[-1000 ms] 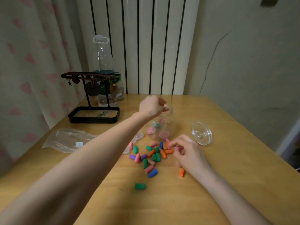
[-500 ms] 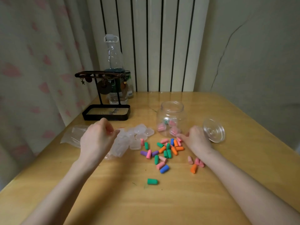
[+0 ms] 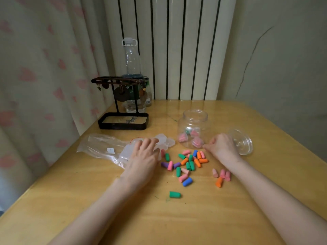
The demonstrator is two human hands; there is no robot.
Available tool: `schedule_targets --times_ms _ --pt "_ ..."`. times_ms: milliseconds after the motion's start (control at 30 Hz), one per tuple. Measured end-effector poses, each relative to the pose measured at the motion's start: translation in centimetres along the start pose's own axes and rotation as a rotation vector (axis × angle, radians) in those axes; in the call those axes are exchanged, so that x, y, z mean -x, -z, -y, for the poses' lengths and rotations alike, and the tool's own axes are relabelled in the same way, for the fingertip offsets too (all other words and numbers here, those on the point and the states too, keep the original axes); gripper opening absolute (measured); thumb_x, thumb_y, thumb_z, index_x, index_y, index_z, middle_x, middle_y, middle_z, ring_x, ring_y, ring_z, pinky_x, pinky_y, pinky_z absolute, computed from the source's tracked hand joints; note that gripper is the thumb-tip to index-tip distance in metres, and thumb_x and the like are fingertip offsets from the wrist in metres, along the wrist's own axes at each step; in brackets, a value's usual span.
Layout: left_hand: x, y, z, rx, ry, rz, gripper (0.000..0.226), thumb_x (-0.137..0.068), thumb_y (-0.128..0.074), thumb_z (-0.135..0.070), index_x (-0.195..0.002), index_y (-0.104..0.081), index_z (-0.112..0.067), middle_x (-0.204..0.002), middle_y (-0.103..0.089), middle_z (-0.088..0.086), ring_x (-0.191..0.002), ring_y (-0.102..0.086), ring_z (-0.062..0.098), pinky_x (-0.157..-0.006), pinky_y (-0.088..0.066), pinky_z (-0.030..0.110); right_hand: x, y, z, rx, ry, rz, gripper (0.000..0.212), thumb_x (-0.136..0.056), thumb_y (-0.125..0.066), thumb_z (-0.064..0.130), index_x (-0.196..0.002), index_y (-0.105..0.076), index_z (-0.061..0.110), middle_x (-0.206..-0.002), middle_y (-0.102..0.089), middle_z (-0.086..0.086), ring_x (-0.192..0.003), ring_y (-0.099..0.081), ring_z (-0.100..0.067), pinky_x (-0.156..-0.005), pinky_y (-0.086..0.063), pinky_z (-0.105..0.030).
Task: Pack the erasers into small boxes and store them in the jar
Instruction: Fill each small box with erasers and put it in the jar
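The open jar (image 3: 192, 129) holds a few filled small boxes (image 3: 183, 138). The left hand (image 3: 143, 156), lately at the jar's mouth, now rests loose-fingered on the empty small boxes (image 3: 164, 141) left of the jar, likely fetching the next. Erasers (image 3: 187, 161) lie just before the jar. The right hand (image 3: 222, 147) curls beside its base; whether it holds anything I cannot tell.

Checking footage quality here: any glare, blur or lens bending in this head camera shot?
Head view: dim, soft light; a sheen of glare on the table behind the jar; the wide-angle lens splays the radiator bars; the clear small boxes blur into each other; the erasers read fairly sharp.
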State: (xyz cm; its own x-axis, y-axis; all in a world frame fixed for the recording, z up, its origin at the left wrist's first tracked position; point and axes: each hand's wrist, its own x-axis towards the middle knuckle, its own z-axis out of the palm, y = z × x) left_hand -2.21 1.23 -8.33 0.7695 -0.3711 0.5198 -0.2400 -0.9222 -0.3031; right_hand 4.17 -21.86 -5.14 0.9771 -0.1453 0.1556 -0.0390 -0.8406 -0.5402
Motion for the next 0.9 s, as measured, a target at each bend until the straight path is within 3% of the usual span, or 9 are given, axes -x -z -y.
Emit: schedule_targets --times_ms 33,100,233,300,467,567,667,800,900 --pt "0.1 -0.3 -0.3 -0.033 -0.013 0.003 0.037 -0.078 -0.038 -0.019 -0.090 -0.072 -0.011 -0.101 -0.064 0.009 -0.092 -0.044 0.025 -0.077 -0.029 0.037 0.2 0.6 -0.1 -0.043 0.007 -0.024 0.028 -0.076 -0.074 0.032 -0.072 -0.070 0.004 -0.081 -0.069 -0.014 -0.083 -0.062 -0.030 -0.069 -0.044 -0.030" --pt "0.2 -0.2 -0.6 -0.072 -0.003 0.017 0.035 -0.075 -0.039 -0.015 -0.086 -0.071 -0.009 -0.095 -0.064 0.009 -0.089 -0.054 0.027 -0.076 -0.028 0.037 1.0 1.5 -0.5 -0.223 -0.021 -0.034 0.023 -0.076 -0.076 0.026 -0.064 -0.065 0.009 -0.067 -0.066 -0.008 -0.071 -0.061 -0.022 -0.067 -0.046 -0.028" --pt "-0.2 0.2 -0.4 -0.016 0.038 0.063 0.041 -0.082 -0.029 -0.024 -0.075 -0.069 -0.015 -0.081 -0.065 0.001 -0.082 -0.060 0.023 -0.079 -0.027 0.037 3.5 1.8 -0.8 -0.915 -0.229 0.251 0.017 -0.080 -0.069 0.003 -0.069 -0.056 0.003 -0.055 -0.063 -0.009 -0.047 -0.058 -0.012 -0.046 -0.048 -0.023" --pt "-0.2 0.1 -0.2 0.019 0.040 0.068 0.034 -0.080 -0.033 -0.027 -0.071 -0.064 -0.017 -0.069 -0.064 -0.002 -0.077 -0.059 0.022 -0.080 -0.026 0.038 4.2 1.7 -0.9 -1.025 -0.284 0.351 0.009 -0.084 -0.064 0.002 -0.082 -0.056 0.006 -0.053 -0.064 -0.007 -0.045 -0.057 -0.013 -0.039 -0.042 -0.025" --pt "-0.4 0.4 0.1 0.034 0.052 0.080 0.024 -0.074 -0.041 -0.029 -0.074 -0.063 -0.018 -0.067 -0.064 -0.002 -0.076 -0.061 0.022 -0.082 -0.026 0.038 4.8 1.3 -1.2 -1.025 -0.221 0.486 0.032 -0.092 -0.037 0.004 -0.104 -0.066 0.011 -0.054 -0.048 -0.003 -0.041 -0.041 -0.012 -0.050 -0.021 -0.029" --pt "-0.3 0.3 0.0 0.063 0.049 0.110 0.019 -0.066 -0.056 -0.025 -0.079 -0.068 -0.018 -0.074 -0.066 0.000 -0.076 -0.062 0.024 -0.087 -0.028 0.041 5.2 1.2 -0.9 -1.176 -0.246 0.521 0.025 -0.090 -0.043 0.010 -0.096 -0.065 0.001 -0.063 -0.044 -0.004 -0.044 -0.035 -0.009 -0.044 -0.021 -0.024" --pt "0.0 0.7 0.0 0.177 0.011 0.102 0.026 -0.069 -0.052 -0.028 -0.089 -0.066 -0.019 -0.082 -0.065 0.000 -0.078 -0.063 0.024 -0.093 -0.037 0.046 5.9 1.2 -0.6 -1.164 -0.140 0.581 0.026 -0.093 -0.048 0.009 -0.088 -0.073 0.005 -0.066 -0.046 -0.003 -0.048 -0.033 -0.007 -0.041 -0.020 -0.018" --pt "0.5 2.4 -0.1 0.638 0.014 -0.095 0.026 -0.080 -0.063 -0.019 -0.104 -0.054 -0.025 -0.097 -0.062 -0.007 -0.090 -0.057 0.010 -0.085 -0.040 0.025 6.9 1.0 -0.1 -1.057 -0.009 0.636 0.035 -0.093 -0.036 -0.005 -0.108 -0.066 0.003 -0.064 -0.045 -0.002 -0.048 -0.032 -0.007 -0.038 -0.024 -0.016" --pt "0.6 2.5 0.3 0.598 0.050 -0.054 0.044 -0.077 -0.070 -0.036 -0.116 -0.055 -0.021 -0.112 -0.056 0.001 -0.100 -0.052 0.012 -0.082 -0.037 0.016 7.3 0.0 0.4 -0.934 0.015 0.556 0.033 -0.092 -0.038 -0.005 -0.101 -0.069 0.004 -0.056 -0.038 0.001 -0.044 -0.028 -0.006 -0.038 -0.019 -0.016"
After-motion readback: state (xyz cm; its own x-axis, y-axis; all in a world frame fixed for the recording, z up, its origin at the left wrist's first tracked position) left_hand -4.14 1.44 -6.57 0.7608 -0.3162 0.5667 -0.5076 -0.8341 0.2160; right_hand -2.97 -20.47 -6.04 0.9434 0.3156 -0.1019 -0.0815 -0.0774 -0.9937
